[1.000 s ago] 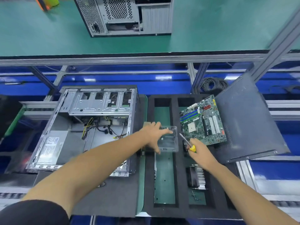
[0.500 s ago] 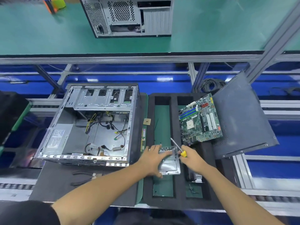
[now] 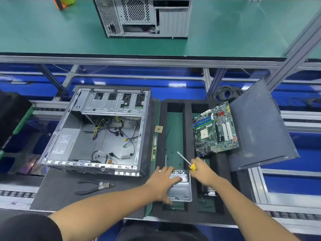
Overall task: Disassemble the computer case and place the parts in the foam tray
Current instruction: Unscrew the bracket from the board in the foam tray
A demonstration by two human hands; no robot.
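The left hand (image 3: 164, 181) is lying flat on the metal part (image 3: 180, 188) in the foam tray (image 3: 188, 136). The right hand (image 3: 202, 172) is gripping the screwdriver (image 3: 186, 161).

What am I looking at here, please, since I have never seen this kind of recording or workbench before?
There is no machine here: a person works with bare hands, and the one picture comes from a camera worn on the head, looking forward and down. On the bench lies an opened computer case with loose cables inside. Beside it is a black foam tray with long cut-out slots. A green motherboard rests tilted on the tray's far right part, and a dark side panel lies beyond it. The left hand lies on top of a silver metal bracket at the near end of a tray slot, thumb at its near edge. The right hand grips a yellow-handled screwdriver. Black pliers lie in front of the case. A second case stands on the far green table.
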